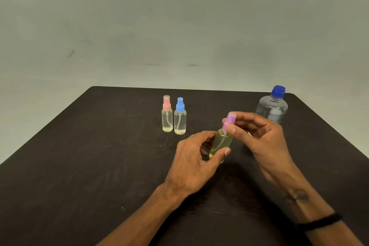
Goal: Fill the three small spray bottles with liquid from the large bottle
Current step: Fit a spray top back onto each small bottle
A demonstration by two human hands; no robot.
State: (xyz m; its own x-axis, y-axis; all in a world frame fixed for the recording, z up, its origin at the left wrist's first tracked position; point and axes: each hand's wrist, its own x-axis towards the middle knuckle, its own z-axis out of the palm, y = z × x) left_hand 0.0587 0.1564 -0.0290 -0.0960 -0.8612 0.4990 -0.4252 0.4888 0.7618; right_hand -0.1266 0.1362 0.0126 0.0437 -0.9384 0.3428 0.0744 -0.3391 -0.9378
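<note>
Well in front of the large bottle [272,108], the left hand [194,159] grips the tilted purple-capped spray bottle [220,143] between thumb and curled fingers, while the right hand [261,138] pinches its purple cap [229,121] from above; two other spray bottles stand left of it

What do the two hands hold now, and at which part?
Both hold the purple-capped spray bottle. The left hand grips its body; the right hand pinches its spray cap.
</note>
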